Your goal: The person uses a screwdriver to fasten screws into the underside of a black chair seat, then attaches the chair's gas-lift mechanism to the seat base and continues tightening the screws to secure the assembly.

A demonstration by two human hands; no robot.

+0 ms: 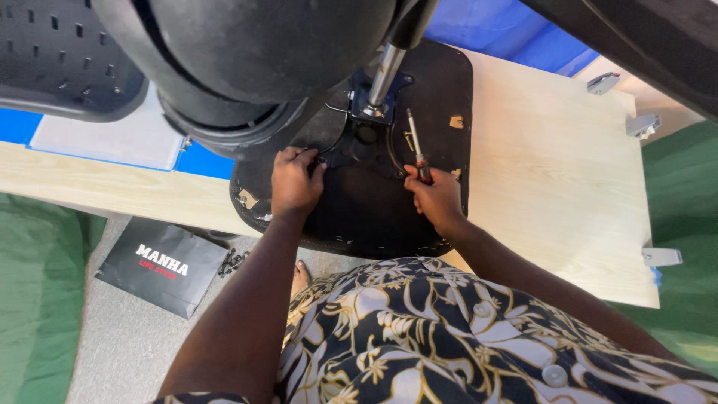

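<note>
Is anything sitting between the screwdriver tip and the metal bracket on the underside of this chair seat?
Nothing visible. The right hand holds the screwdriver beside the metal bracket, with only bare black seat underside between them. The left hand rests on the bracket's opposite edge.

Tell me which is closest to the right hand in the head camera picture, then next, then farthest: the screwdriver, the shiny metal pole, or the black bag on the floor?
1. Screwdriver: held in the right hand.
2. Shiny metal pole: up above, middle.
3. Black bag: far left, on the floor.
</note>
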